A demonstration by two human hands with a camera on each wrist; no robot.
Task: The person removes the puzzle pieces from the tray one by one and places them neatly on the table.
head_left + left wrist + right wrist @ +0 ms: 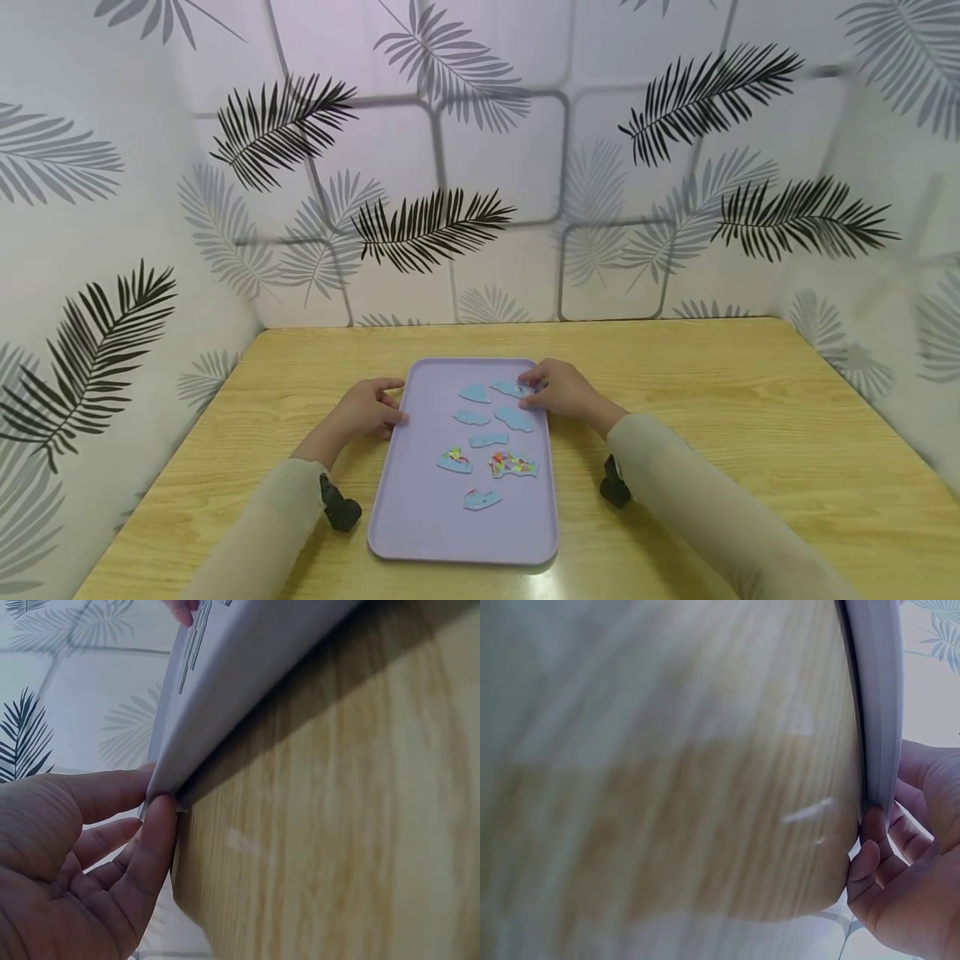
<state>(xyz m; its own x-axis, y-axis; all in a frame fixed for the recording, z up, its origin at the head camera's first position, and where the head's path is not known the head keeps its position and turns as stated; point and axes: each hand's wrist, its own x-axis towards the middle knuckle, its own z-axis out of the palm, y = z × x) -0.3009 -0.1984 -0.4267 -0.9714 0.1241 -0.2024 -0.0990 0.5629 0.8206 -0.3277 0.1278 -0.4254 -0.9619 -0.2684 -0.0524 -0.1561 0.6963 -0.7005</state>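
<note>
Tray (420,529), lower middle of frame, is rim-pinched by curled left hand (366,408) and right hand (566,390); loose pieces (513,418) could get spilled if tilted.

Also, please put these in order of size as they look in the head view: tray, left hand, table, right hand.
1. Table
2. Tray
3. Left hand and right hand: too alike to rank.
</note>
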